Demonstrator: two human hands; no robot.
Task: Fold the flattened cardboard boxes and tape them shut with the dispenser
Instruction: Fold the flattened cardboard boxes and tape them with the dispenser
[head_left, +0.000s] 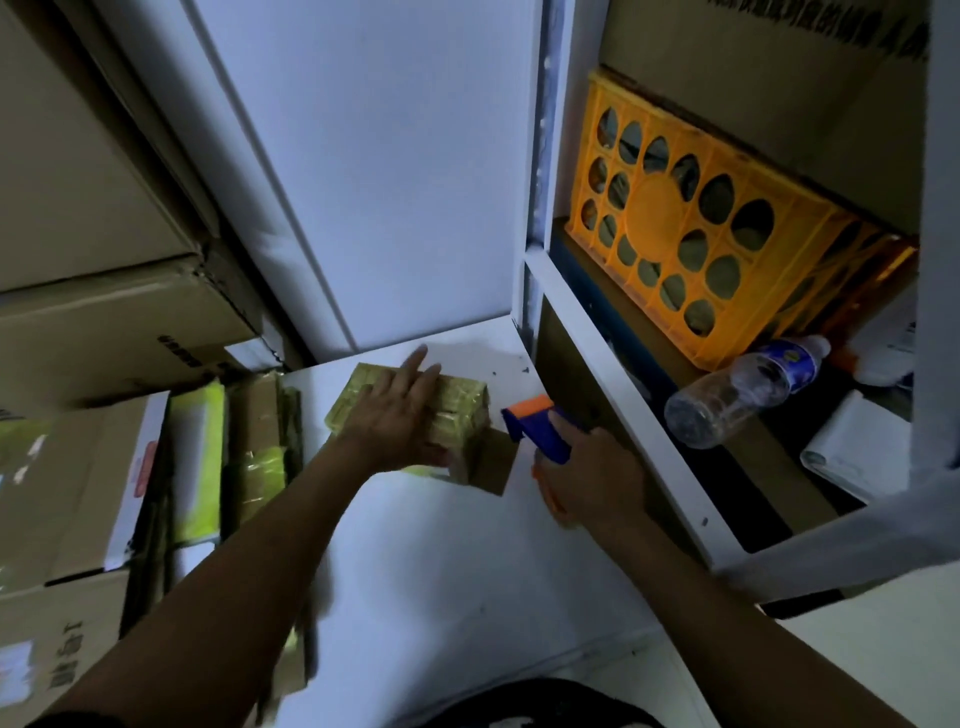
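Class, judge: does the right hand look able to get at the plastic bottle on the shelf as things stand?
Probably not yet. The right hand grips the tape dispenser, so it is occupied. The path looks free, though: the bottle lies in the open shelf just beyond it, nothing between.

Printing on the left cartons (57, 649), shelf carton (779, 31) and bottle label (789, 358) is too blurred to read.

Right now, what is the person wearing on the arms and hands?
Nothing shows on the left hand or the right hand: no gloves or watch. Both forearms are bare. A dark edge near the left elbow may be a sleeve; too dim to tell.
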